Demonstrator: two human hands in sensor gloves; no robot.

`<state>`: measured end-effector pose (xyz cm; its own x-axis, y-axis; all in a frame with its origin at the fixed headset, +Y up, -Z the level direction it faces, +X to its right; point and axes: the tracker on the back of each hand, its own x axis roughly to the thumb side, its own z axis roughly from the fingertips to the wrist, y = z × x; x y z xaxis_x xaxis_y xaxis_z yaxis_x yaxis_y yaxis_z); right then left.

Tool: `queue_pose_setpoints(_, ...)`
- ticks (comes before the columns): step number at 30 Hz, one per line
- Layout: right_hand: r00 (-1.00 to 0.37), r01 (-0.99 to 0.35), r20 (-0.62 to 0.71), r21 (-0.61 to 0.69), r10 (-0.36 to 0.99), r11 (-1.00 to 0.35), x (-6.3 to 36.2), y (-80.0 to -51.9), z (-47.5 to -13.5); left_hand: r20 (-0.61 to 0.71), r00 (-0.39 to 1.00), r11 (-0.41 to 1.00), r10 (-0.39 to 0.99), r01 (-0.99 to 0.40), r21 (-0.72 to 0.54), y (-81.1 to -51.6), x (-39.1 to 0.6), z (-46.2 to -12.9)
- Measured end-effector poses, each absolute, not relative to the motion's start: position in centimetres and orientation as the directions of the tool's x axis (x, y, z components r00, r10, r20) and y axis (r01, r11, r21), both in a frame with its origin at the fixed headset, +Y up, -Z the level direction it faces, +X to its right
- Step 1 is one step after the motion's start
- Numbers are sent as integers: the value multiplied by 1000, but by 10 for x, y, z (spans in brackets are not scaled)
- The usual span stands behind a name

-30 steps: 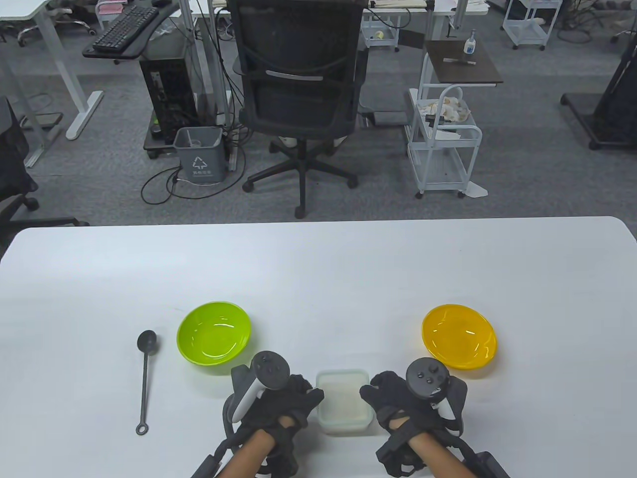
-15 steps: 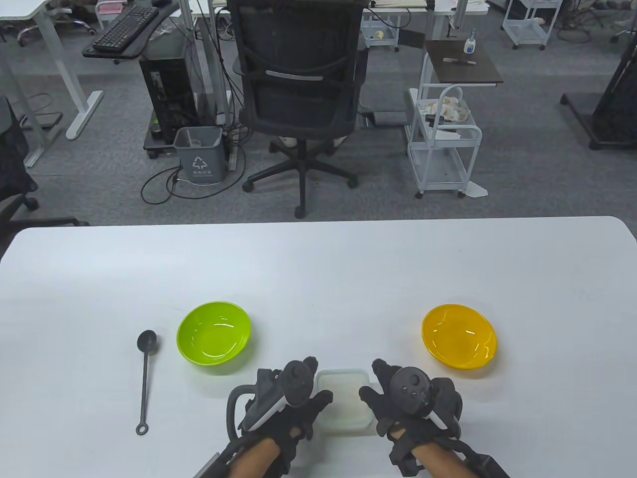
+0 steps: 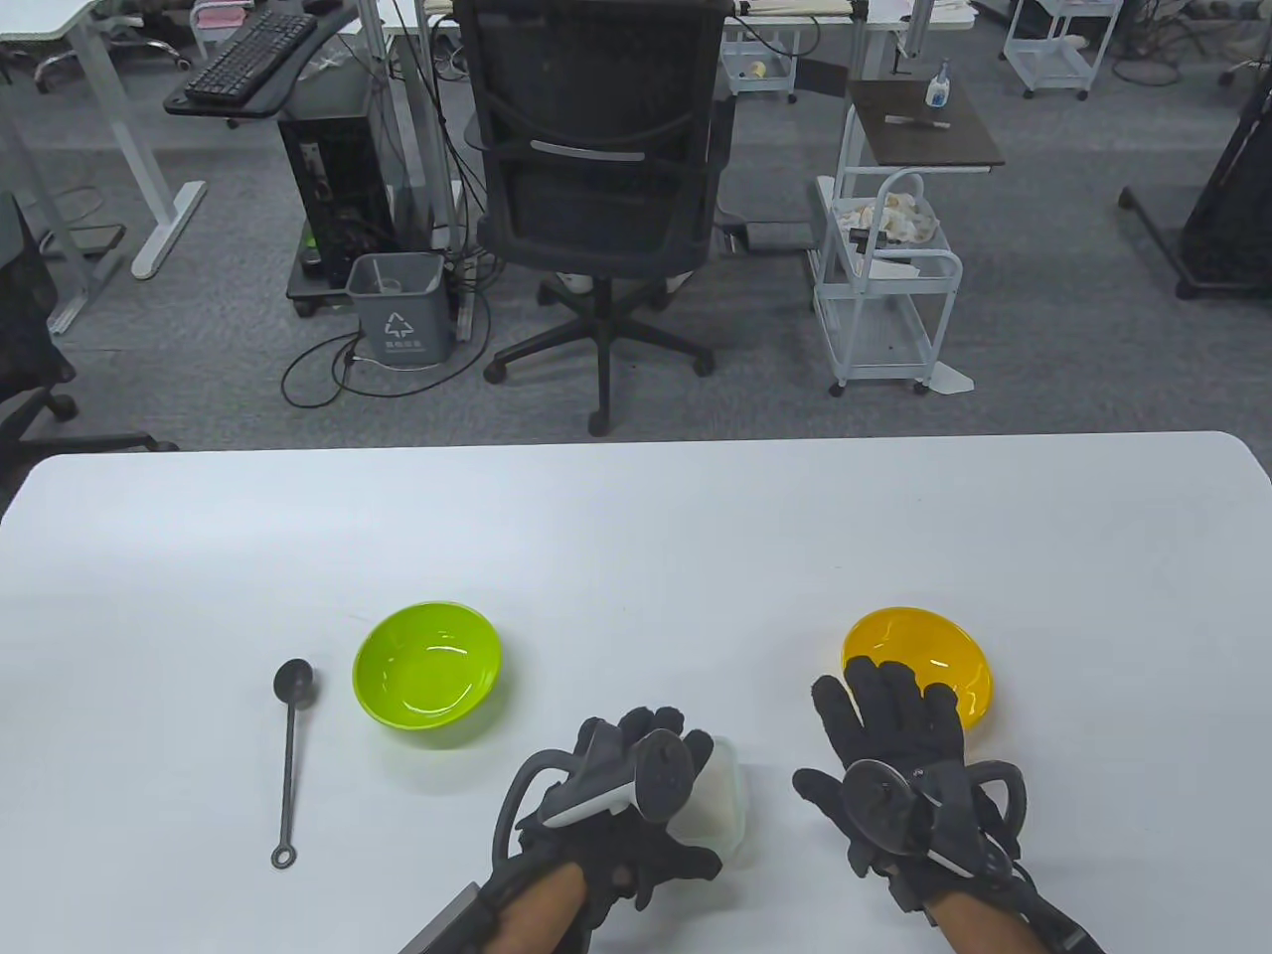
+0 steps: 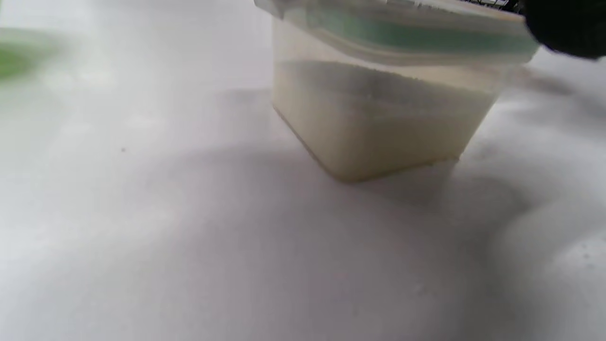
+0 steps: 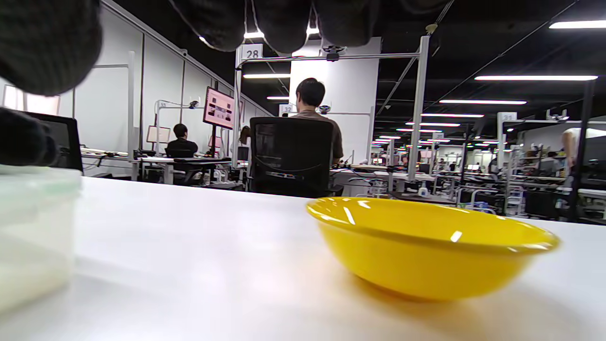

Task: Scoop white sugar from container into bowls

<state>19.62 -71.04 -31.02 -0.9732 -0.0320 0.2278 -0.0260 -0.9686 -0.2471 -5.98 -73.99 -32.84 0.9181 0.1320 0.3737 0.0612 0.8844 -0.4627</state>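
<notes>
The clear lidded sugar container point(image 3: 723, 795) stands near the table's front edge, half full of white sugar in the left wrist view point(image 4: 378, 113). My left hand point(image 3: 671, 790) lies over its top and grips it, with one fingertip point(image 4: 563, 28) on the lid's rim. My right hand point(image 3: 865, 735) is spread open and empty to the container's right, its fingers overlapping the near edge of the empty yellow bowl point(image 3: 939, 646), which also shows in the right wrist view point(image 5: 426, 246). The empty green bowl point(image 3: 427, 664) sits to the left. A black long-handled spoon point(image 3: 289, 755) lies left of it.
The white table point(image 3: 636, 537) stretches bare behind the bowls. An office chair point(image 3: 596, 199) and a white cart point(image 3: 884, 298) stand on the floor beyond the far edge.
My right hand has let go of the container, moved right and opened out beside the yellow bowl. My left hand has slid right over the container's top.
</notes>
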Motion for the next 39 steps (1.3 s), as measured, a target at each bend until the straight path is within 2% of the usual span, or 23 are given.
queue_pose_setpoints(8, -983, -10, 181, -212, -29, -977, 209, -732, -311, 365, 918, 909, 152, 16, -417, -742, -64, -330)
queue_pose_setpoints(14, -984, 1, 176, -212, -39, -977, 206, -733, -311, 363, 921, 910, 144, 21, -414, -740, -62, -329)
queue_pose_setpoints(29, -984, -25, 178, -229, -16, -973, 205, -734, -311, 338, 914, 914, 222, -75, -398, -739, -64, -334)
queue_pose_setpoints(39, -984, -27, 177, -224, -13, -974, 204, -733, -309, 341, 899, 929, 274, -156, -335, -719, -81, -334)
